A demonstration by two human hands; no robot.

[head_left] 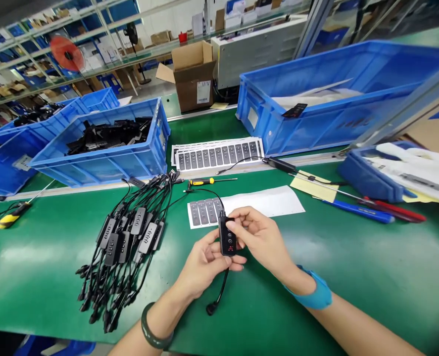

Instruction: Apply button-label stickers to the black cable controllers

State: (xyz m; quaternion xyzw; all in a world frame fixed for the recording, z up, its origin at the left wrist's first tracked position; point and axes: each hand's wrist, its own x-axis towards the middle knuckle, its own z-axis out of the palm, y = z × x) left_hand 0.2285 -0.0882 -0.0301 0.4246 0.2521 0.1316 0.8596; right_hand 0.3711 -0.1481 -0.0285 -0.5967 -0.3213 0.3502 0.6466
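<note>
Between my hands is a small black inline cable controller with round button marks and a red mark on its face. My left hand grips its lower end and side. The thumb of my right hand presses on the upper face, with the fingers curled behind it. One cable runs from the top toward the back; another hangs below and ends in a black plug. Just behind lies a label sheet with a few grey button labels at its left end. To the left is a pile of similar controllers with cables.
More label sheets lie at the back beside a yellow-black screwdriver. Blue bins line the back left, and a large blue bin stands back right. A blue pen and a red-handled tool lie at right.
</note>
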